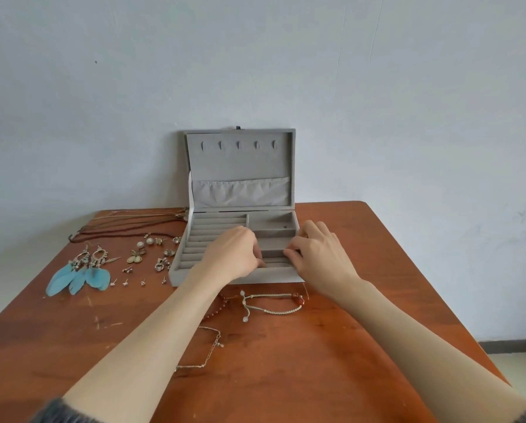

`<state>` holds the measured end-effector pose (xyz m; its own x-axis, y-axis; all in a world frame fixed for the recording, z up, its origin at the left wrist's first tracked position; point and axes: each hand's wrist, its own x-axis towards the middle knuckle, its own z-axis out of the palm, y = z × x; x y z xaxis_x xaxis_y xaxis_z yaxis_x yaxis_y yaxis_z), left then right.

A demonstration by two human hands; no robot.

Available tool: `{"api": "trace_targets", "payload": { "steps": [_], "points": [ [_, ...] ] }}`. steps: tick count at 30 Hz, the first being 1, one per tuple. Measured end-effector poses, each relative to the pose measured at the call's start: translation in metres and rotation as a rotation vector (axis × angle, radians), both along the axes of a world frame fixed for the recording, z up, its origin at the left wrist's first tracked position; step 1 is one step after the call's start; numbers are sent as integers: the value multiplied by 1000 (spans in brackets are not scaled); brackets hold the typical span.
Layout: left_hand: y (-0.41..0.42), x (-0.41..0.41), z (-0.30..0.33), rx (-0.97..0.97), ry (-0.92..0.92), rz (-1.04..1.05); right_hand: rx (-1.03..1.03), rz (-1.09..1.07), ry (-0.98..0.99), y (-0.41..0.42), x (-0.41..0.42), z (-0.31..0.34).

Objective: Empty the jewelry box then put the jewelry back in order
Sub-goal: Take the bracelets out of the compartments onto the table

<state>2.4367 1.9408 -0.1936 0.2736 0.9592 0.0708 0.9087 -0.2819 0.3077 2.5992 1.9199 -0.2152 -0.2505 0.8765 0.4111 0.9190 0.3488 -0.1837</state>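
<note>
A grey velvet jewelry box (pixel 179 274) stands open on the wooden table (pixel 286 377), its lid (pixel 240 160) upright against the wall. My left hand (pixel 229 254) and my right hand (pixel 319 254) both reach into the front right compartments, fingers curled down; whether they hold anything is hidden. One small piece (pixel 284 226) lies in the back right compartment. Left of the box lie blue feather earrings (pixel 80 274), several small earrings and studs (pixel 147 257) and cord necklaces (pixel 133 221). In front lie a braided bracelet (pixel 274 303), a red bead bracelet (pixel 215 309) and a thin chain (pixel 208 351).
The table stands against a pale wall. Its right edge (pixel 432 285) runs diagonally, with floor and a dark skirting board (pixel 512 346) beyond. Bare wood shows right of the box and at the near left.
</note>
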Motion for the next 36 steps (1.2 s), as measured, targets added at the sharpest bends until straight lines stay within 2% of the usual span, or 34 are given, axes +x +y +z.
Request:
{"api": "trace_targets", "payload": {
  "steps": [4, 8, 12, 16, 21, 29, 36],
  "points": [
    [-1, 0, 4, -24, 32, -43, -50, -2, -29, 0, -2, 3],
    [-7, -7, 8, -59, -53, -98, -91, -32, -18, -3, -3, 6],
    [-17, -6, 14, -56, -228, -67, -183, -57, 98, -8, -7, 7],
    [-26, -3, 28, -57, -441, -56, -333, -46, 312, -10, -6, 11],
    [-32, -5, 37, -95, -695, 15, -320, -43, 290, -15, -2, 15],
    [-38, -10, 49, -163, -850, -27, -390, 103, 518, -25, -13, 27],
    [-40, -9, 52, -113, -852, -28, -436, 235, 752, -32, -19, 32]
  ]
}}
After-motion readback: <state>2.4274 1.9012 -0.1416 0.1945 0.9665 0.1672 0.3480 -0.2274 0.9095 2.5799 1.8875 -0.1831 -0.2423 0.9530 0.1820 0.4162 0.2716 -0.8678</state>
